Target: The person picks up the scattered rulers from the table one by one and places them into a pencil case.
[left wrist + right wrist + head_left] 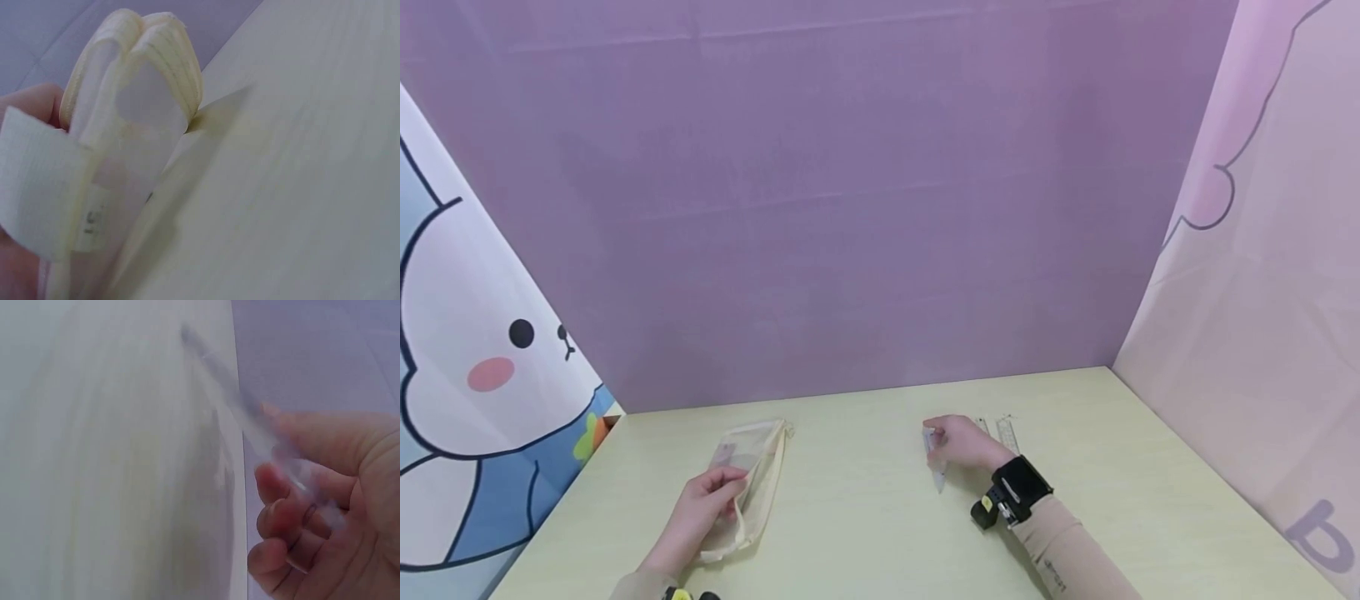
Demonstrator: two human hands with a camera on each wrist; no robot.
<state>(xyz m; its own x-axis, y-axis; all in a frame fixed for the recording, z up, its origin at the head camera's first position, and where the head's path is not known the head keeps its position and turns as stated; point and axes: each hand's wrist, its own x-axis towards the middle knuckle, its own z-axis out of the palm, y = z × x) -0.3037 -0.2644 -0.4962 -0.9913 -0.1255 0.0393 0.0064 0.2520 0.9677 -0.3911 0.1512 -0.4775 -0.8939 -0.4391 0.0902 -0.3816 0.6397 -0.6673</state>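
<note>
Far left: cartoon-printed panel [452, 308]. Next to it on the pale tabletop [857, 517], a see-through pouch with cream edging [765, 492], long axis running near to far, far end leaning right. Left hand [703, 504] pinches its edge, thumb against fingers. Something shows faintly through the mesh; cannot tell what.

A stretch of bare tabletop, then a clear pointed piece [937, 475], at the left side of the right hand [958, 440]. Thumb and curled fingers hold it; its long axis also runs near to far, point toward the person. Key relation: pouch lies left of this piece, well apart, across the tabletop; left hand is at the pouch, right hand at the piece. Just right of the right hand's fingers, two marked strips [1007, 433], partly behind the hand.

Left wrist view gives what the head view lacks: a small tag [94, 219] with dark print, and the pouch edge bowed into two rounded loops. Right wrist view shows the curled fingers from the palm side, the piece slim and blurred. Strips readable only from the head.
</note>
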